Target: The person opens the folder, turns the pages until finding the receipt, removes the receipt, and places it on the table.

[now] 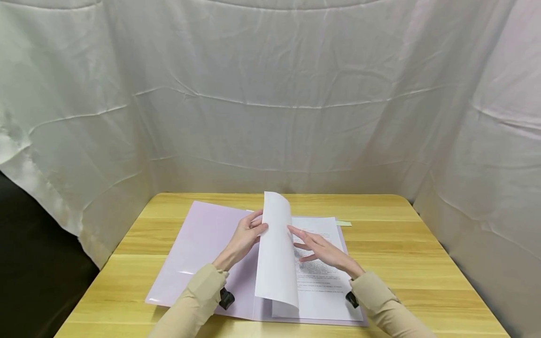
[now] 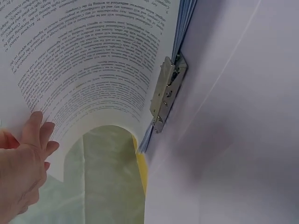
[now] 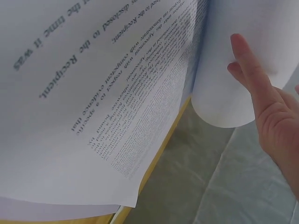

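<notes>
A pale purple folder (image 1: 203, 234) lies spread on the table, with a stack of printed pages (image 1: 321, 277) on its right side. One sheet (image 1: 276, 263) stands up and curves over toward the left. My left hand (image 1: 245, 237) pinches that sheet's free edge between thumb and fingers. On the sheet's other face, my right hand (image 1: 321, 249) touches the curve with extended fingertips. A metal clip (image 2: 168, 93) binds the pages along the folder's spine, as the left wrist view shows.
The wooden table (image 1: 389, 263) extends around the folder. A pale green tab (image 1: 344, 224) sticks out past the folder's upper right edge. Light grey curtains (image 1: 270, 117) hang behind and at both sides.
</notes>
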A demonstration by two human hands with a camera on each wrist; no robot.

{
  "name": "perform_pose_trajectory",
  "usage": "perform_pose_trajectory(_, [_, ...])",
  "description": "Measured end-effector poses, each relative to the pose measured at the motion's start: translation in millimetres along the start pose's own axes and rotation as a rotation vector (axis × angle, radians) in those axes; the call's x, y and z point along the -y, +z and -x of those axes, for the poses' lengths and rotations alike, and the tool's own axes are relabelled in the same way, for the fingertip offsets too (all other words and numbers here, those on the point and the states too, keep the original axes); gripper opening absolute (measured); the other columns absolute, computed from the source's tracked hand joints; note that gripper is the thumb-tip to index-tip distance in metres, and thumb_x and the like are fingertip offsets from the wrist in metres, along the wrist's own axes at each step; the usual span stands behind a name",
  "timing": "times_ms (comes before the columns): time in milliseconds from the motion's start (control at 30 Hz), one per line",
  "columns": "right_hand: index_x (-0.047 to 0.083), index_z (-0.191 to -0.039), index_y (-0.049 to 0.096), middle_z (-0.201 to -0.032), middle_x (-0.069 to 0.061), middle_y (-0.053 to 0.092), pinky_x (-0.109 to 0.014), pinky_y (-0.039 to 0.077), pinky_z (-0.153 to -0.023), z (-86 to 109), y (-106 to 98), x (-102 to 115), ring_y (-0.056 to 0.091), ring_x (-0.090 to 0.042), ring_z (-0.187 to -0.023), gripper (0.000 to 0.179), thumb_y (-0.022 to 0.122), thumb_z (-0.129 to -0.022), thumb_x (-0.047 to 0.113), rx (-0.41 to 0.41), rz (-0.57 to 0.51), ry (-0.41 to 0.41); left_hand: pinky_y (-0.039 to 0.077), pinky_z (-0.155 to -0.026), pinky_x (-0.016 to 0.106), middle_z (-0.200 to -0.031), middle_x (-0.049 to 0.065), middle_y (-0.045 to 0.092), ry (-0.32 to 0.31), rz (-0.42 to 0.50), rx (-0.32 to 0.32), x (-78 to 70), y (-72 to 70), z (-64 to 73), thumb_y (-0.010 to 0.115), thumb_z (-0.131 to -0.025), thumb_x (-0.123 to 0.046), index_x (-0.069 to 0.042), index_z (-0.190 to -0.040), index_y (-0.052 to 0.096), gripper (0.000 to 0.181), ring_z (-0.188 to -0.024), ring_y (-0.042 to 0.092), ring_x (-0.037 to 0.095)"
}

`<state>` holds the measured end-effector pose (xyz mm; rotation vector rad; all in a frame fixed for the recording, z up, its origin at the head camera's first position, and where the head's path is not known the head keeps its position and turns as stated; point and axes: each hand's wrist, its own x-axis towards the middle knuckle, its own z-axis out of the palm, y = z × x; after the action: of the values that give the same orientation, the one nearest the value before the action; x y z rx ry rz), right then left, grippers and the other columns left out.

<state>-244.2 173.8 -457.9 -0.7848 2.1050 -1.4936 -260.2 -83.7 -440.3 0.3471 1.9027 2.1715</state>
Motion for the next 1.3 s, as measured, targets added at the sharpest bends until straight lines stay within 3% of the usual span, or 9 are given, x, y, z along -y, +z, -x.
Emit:
perform_pose_trajectory(167, [0.015,-0.162,0.020,-0.170,-0.016,0.012,-0.052,0.057,-0.098,1.2,-1.1,-0.1,0.032,-0.053,-0.146,0.057,0.021,-0.111,0.041,-0.020,-0.005,0.008,0.061,-0.081,0.027,-0.138,0.037,0.055,-0.017,-0.034,-0.072,3.8,-3.0,1.0,0.051,-0.092,0.007,0.009,-0.154,0.027,0.066,-0.097,0.070,0.017])
perform_pose_trajectory(433, [0.013,-0.161,0.023,-0.170,-0.016,0.013,-0.053,0.057,-0.098,2.5,-6.5,-7.8,0.033,-0.053,-0.145,0.057,0.023,-0.111,0.041,-0.062,-0.012,0.034,0.060,-0.085,0.034,-0.144,0.034,0.051,-0.088,-0.118,-0.197,10.1,-12.9,2.3,0.068,-0.082,0.005,0.006,-0.151,0.035,0.076,-0.107,0.070,0.028])
perform_pose_trajectory(700, [0.012,-0.161,0.025,-0.167,-0.022,0.021,-0.051,0.058,-0.098,2.4,-12.3,-15.5,0.038,-0.053,-0.143,0.057,0.022,-0.111,0.041,-0.093,-0.043,0.063,0.059,-0.076,0.033,-0.140,0.033,0.054,-0.174,-0.201,-0.176,15.7,-30.0,4.8,0.075,-0.078,0.004,0.004,-0.147,0.037,0.078,-0.101,0.069,0.026])
perform_pose_trajectory(867, [0.008,-0.160,0.024,-0.161,-0.028,0.031,-0.053,0.056,-0.100,6.0,-18.2,-17.4,0.043,-0.053,-0.140,0.058,0.021,-0.112,0.039,-0.109,-0.050,0.072,0.059,-0.083,0.040,-0.138,0.033,0.054,-0.200,-0.343,-0.169,19.5,-42.1,7.1,0.077,-0.078,0.000,0.006,-0.148,0.032,0.083,-0.107,0.066,0.035])
perform_pose_trajectory(1033, [0.002,-0.159,0.024,-0.157,-0.033,0.035,-0.058,0.052,-0.104,9.7,-26.2,-22.4,0.044,-0.055,-0.138,0.059,0.022,-0.112,0.038,-0.126,-0.041,0.070,0.051,-0.104,0.054,-0.136,0.035,0.055,-0.183,-0.599,-0.201,20.5,-53.4,6.9,0.080,-0.078,-0.004,0.008,-0.146,0.032,0.084,-0.118,0.061,0.045])
perform_pose_trajectory(1133, [0.000,-0.158,0.023,-0.156,-0.034,0.036,-0.059,0.051,-0.105,11.4,-30.8,-25.9,0.045,-0.054,-0.137,0.060,0.023,-0.112,0.038,-0.131,-0.029,0.078,0.049,-0.106,0.057,-0.135,0.035,0.056,-0.191,-0.726,-0.212,19.2,-58.9,7.3,0.081,-0.077,-0.006,0.006,-0.147,0.031,0.087,-0.121,0.059,0.047])
perform_pose_trajectory(1300, [-0.001,-0.156,0.028,-0.152,-0.033,0.043,-0.057,0.051,-0.106,11.6,-37.6,-29.8,0.049,-0.050,-0.135,0.059,0.026,-0.112,0.038,-0.164,0.026,0.131,0.046,-0.108,0.060,-0.130,0.035,0.057,-0.182,-0.828,-0.204,18.0,-66.9,8.1,0.081,-0.076,-0.004,0.006,-0.149,0.028,0.090,-0.124,0.054,0.050])
